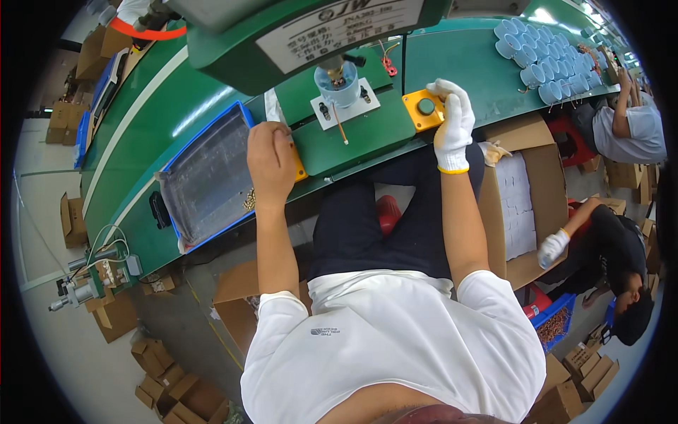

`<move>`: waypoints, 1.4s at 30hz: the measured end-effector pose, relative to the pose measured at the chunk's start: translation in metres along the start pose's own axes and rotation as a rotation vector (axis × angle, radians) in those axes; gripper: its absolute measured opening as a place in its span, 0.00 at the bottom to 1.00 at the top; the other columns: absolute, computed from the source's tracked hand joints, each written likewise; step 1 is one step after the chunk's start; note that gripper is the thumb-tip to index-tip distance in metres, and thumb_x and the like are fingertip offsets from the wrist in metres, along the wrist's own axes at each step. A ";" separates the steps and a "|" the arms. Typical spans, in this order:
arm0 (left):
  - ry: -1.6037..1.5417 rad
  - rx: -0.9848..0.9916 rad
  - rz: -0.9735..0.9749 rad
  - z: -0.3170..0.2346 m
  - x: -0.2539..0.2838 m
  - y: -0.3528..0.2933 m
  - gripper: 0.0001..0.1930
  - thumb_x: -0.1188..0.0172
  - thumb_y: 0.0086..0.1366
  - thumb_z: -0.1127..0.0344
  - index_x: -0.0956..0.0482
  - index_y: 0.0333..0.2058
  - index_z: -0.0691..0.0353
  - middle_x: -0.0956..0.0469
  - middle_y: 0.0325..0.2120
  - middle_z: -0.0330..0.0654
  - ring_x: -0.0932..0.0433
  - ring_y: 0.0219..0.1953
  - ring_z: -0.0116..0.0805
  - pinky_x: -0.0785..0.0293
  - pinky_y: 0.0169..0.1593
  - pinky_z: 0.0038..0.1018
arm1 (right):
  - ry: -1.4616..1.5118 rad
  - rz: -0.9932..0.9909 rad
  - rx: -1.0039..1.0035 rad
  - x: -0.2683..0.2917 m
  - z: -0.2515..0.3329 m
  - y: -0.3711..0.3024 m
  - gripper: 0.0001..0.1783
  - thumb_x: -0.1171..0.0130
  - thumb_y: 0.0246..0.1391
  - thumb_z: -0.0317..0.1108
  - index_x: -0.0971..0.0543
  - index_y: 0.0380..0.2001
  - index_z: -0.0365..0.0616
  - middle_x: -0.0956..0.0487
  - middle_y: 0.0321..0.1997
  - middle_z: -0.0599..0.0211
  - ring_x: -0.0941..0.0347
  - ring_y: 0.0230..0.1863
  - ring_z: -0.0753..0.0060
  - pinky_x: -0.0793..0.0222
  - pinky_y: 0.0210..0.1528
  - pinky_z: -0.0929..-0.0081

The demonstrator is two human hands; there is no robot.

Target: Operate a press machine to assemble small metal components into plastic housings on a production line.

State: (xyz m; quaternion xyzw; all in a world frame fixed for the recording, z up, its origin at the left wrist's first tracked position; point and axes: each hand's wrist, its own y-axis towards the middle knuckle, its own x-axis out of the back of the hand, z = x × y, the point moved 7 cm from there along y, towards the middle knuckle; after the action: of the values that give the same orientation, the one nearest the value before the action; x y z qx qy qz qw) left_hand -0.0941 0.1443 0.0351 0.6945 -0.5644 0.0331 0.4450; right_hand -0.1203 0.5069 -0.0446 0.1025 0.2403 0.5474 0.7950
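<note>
White shirt fills the foreground; gloved right hand half hides yellow button box, grip unclear.

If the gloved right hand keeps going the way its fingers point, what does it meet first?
Most likely the yellow push-button box with a green button: the white-gloved right hand already rests against its right side, fingers curling over the top. Depth is unclear.

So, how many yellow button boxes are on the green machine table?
2: one yellow box with green button beside the white-gloved right hand; another mostly hidden under the bare left hand.
</note>
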 end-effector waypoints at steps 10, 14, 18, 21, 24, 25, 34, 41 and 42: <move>-0.075 0.220 0.051 0.007 -0.011 -0.006 0.06 0.31 0.70 0.75 0.15 0.44 0.66 0.16 0.40 0.48 0.15 0.42 0.48 0.19 0.44 0.37 | -0.044 0.005 -0.028 0.008 -0.004 0.001 0.21 0.49 0.81 0.39 0.19 0.58 0.31 0.13 0.54 0.53 0.16 0.57 0.62 0.24 0.68 0.63; 0.050 0.068 0.040 0.010 -0.006 -0.009 0.06 0.29 0.70 0.76 0.14 0.43 0.69 0.13 0.40 0.44 0.13 0.40 0.34 0.13 0.42 0.28 | -0.043 0.004 -0.035 0.003 -0.003 0.000 0.20 0.49 0.81 0.39 0.19 0.58 0.31 0.13 0.54 0.54 0.16 0.57 0.62 0.24 0.67 0.64; 0.036 0.027 0.021 0.007 -0.004 -0.010 0.05 0.28 0.69 0.76 0.12 0.41 0.69 0.12 0.41 0.44 0.12 0.39 0.32 0.13 0.42 0.29 | -0.046 0.005 -0.041 0.004 -0.003 0.000 0.20 0.49 0.80 0.38 0.19 0.58 0.31 0.13 0.54 0.54 0.16 0.57 0.62 0.24 0.67 0.64; 0.012 0.049 0.017 0.008 -0.006 -0.009 0.05 0.28 0.70 0.75 0.12 0.41 0.69 0.12 0.40 0.44 0.12 0.39 0.32 0.14 0.41 0.28 | 0.001 -0.017 0.000 0.003 0.002 -0.002 0.14 0.43 0.77 0.32 0.17 0.57 0.35 0.12 0.51 0.57 0.16 0.56 0.66 0.23 0.66 0.66; -0.035 0.148 0.009 0.009 -0.005 -0.008 0.04 0.28 0.70 0.73 0.12 0.41 0.68 0.13 0.38 0.45 0.13 0.38 0.36 0.16 0.42 0.31 | -0.200 0.017 0.211 -0.002 0.015 -0.003 0.12 0.40 0.72 0.28 0.14 0.52 0.37 0.12 0.50 0.56 0.17 0.56 0.63 0.22 0.64 0.64; -0.067 0.215 0.006 0.011 -0.004 -0.009 0.04 0.28 0.69 0.73 0.12 0.40 0.67 0.13 0.36 0.46 0.13 0.38 0.42 0.18 0.44 0.34 | -0.277 0.007 0.262 -0.002 0.019 -0.004 0.10 0.39 0.67 0.25 0.12 0.47 0.38 0.12 0.49 0.56 0.17 0.56 0.59 0.22 0.63 0.62; -0.095 -0.003 0.064 -0.050 0.011 0.047 0.07 0.26 0.68 0.71 0.11 0.42 0.66 0.16 0.30 0.40 0.24 0.30 0.27 0.26 0.36 0.25 | -0.366 0.039 0.347 -0.006 0.026 -0.003 0.09 0.38 0.66 0.26 0.11 0.44 0.38 0.12 0.50 0.55 0.17 0.56 0.56 0.22 0.61 0.61; 0.084 0.122 0.469 -0.076 -0.014 0.119 0.20 0.24 0.67 0.52 0.08 0.45 0.65 0.21 0.25 0.35 0.27 0.28 0.23 0.30 0.35 0.26 | -0.293 0.019 0.286 -0.001 0.017 -0.001 0.09 0.39 0.68 0.25 0.11 0.44 0.37 0.13 0.50 0.55 0.16 0.55 0.59 0.20 0.60 0.63; 0.084 0.116 0.471 -0.075 -0.017 0.122 0.20 0.24 0.67 0.52 0.08 0.45 0.65 0.21 0.25 0.35 0.27 0.28 0.23 0.30 0.35 0.26 | -0.276 0.022 0.284 -0.001 0.016 -0.002 0.09 0.40 0.68 0.25 0.11 0.44 0.37 0.13 0.50 0.55 0.16 0.55 0.59 0.20 0.60 0.63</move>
State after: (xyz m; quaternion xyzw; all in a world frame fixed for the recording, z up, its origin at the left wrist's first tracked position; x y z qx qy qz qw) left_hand -0.1655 0.2105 0.1421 0.5663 -0.6888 0.1973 0.4074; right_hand -0.1113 0.5066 -0.0308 0.2903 0.2029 0.4975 0.7918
